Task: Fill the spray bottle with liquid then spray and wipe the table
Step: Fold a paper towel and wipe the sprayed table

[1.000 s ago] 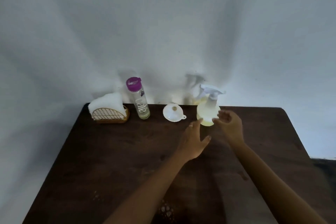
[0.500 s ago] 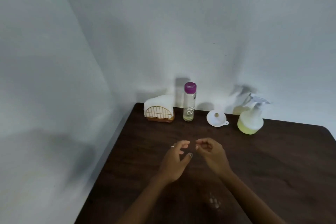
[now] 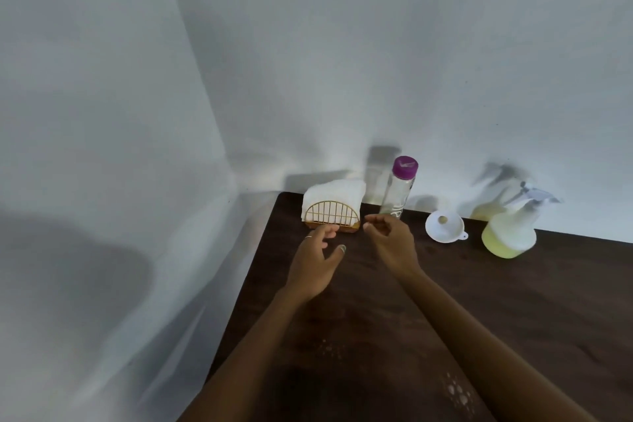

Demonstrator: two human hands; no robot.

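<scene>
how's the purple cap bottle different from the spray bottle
The purple-capped bottle is tall, slim and clear, closed by a screw cap; the spray bottle is squat and rounded, topped by a trigger head. The slim one looks nearly empty; the spray bottle holds yellowish liquid. Both stand upright along the wall, untouched.

Plain room corner; dark wooden table (image 3: 513, 301) against white walls (image 3: 342, 44).

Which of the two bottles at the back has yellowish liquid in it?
The spray bottle at the far right: round-bodied, white trigger head, yellowish liquid in its lower part. The tall clear bottle with the purple cap looks nearly empty.
</scene>
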